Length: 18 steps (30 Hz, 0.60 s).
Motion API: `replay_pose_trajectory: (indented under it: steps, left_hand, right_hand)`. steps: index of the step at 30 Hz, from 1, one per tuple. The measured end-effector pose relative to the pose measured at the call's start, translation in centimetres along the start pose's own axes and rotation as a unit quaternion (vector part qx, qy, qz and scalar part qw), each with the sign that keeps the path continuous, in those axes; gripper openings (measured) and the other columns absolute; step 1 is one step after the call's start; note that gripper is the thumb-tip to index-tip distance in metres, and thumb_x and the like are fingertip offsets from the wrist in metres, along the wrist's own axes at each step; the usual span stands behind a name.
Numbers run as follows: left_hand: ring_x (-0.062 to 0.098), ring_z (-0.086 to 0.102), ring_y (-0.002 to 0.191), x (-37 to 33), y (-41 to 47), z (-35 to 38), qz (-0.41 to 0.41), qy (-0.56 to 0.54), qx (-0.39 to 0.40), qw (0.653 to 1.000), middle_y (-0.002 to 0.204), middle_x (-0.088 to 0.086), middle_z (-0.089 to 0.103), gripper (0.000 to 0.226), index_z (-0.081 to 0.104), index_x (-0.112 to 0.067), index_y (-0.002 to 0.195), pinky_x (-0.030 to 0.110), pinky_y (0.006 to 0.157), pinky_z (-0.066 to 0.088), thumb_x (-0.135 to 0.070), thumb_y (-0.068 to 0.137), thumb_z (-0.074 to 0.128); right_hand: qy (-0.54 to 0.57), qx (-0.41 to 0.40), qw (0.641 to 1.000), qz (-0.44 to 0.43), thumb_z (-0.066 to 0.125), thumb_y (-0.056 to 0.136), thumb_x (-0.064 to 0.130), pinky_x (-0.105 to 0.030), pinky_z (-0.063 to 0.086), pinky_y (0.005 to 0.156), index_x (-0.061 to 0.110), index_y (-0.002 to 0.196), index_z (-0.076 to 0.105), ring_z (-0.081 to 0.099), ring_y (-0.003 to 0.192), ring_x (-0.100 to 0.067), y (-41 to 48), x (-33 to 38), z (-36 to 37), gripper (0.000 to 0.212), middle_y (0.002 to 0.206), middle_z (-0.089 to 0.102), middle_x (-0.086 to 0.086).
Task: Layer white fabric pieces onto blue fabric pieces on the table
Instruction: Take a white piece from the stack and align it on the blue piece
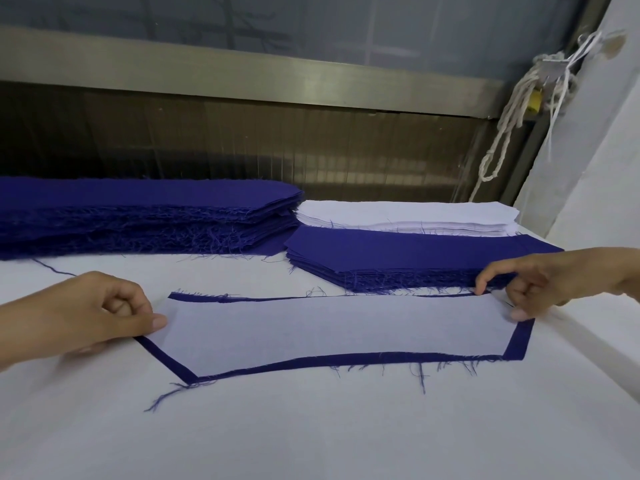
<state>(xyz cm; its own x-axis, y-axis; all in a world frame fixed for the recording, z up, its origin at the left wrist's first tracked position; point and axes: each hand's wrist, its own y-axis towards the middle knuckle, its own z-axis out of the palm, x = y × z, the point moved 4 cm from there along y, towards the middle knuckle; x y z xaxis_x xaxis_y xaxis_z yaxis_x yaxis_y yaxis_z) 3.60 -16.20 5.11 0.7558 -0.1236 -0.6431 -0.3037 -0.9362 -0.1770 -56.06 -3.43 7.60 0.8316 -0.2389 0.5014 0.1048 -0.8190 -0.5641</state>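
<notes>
A white piece point(332, 330) lies flat on a blue piece point(381, 359) in the middle of the tabletop point(311, 431), with blue showing round its edges. The left hand point(93, 313) pinches its left end and the right hand point(540, 278) pinches its right end. Two blue stacks point(138, 216) and a white stack point(408, 214) sit along the far edge.

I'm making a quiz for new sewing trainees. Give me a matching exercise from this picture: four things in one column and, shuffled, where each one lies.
Things
1. tall blue stack
2. white stack
3. low blue stack
4. white piece

Places
A. on a single blue piece, nearest the camera
B. far left of the table
C. far right, behind the low blue stack
D. on the right, in front of the white stack

Pairs: 1-B, 2-C, 3-D, 4-A
</notes>
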Motion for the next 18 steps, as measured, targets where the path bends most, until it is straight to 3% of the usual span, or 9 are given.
replay_pose_trajectory:
  steps: [5,10,14,16,18]
  left_hand:
    - [0.007,0.051,0.043,-0.1,0.2,0.1,0.085,0.001,-0.031,0.996,0.054,-0.006,0.051,0.080,0.066,-0.037,0.095,0.025,0.062,0.044,-0.091,0.036,0.072]
    - [0.004,0.041,0.044,-1.2,-0.3,0.4,0.118,0.008,-0.003,0.993,0.057,-0.006,0.045,0.069,0.074,-0.038,0.101,0.027,0.062,0.035,-0.085,0.050,0.072]
    - [0.003,0.040,0.044,-1.6,-0.5,0.4,0.138,0.031,-0.003,0.990,0.056,-0.007,0.046,0.025,0.076,-0.043,0.095,0.019,0.058,0.036,-0.045,0.071,0.081]
    - [0.003,0.040,0.043,-1.6,-0.4,0.2,0.157,0.062,-0.021,0.985,0.058,-0.008,0.048,0.025,0.076,-0.047,0.092,0.014,0.053,0.037,-0.029,0.075,0.083]
    - [0.004,0.042,0.043,-1.7,-0.3,0.0,0.182,0.101,-0.052,0.977,0.061,-0.011,0.050,0.036,0.076,-0.050,0.088,0.021,0.055,0.041,-0.016,0.076,0.083]
  right_hand:
    - [0.023,-0.027,0.999,-0.020,0.079,0.079,0.053,-0.020,0.029,0.051,0.033,0.123,0.062,0.033,0.065,-0.017,0.0,1.2,0.5,0.051,0.072,0.043,-0.008]
    - [0.018,-0.044,0.998,-0.027,0.074,0.090,0.022,-0.022,0.030,0.054,0.032,0.110,0.068,0.035,0.067,-0.020,0.0,2.0,0.8,0.023,0.070,0.044,-0.009]
    - [0.016,-0.050,0.998,-0.026,0.073,0.090,0.014,-0.021,0.029,0.053,0.031,0.107,0.069,0.033,0.066,-0.019,-0.3,2.2,0.9,0.025,0.068,0.043,-0.009]
    - [0.008,-0.054,0.998,-0.024,0.070,0.091,0.009,-0.021,0.029,0.053,0.034,0.105,0.070,0.033,0.066,-0.018,-0.4,2.4,0.9,0.028,0.068,0.042,-0.007]
    - [-0.015,-0.057,0.998,-0.023,0.065,0.091,0.001,-0.020,0.030,0.054,0.037,0.104,0.070,0.034,0.065,-0.016,-0.5,2.7,0.8,0.038,0.067,0.042,-0.006]
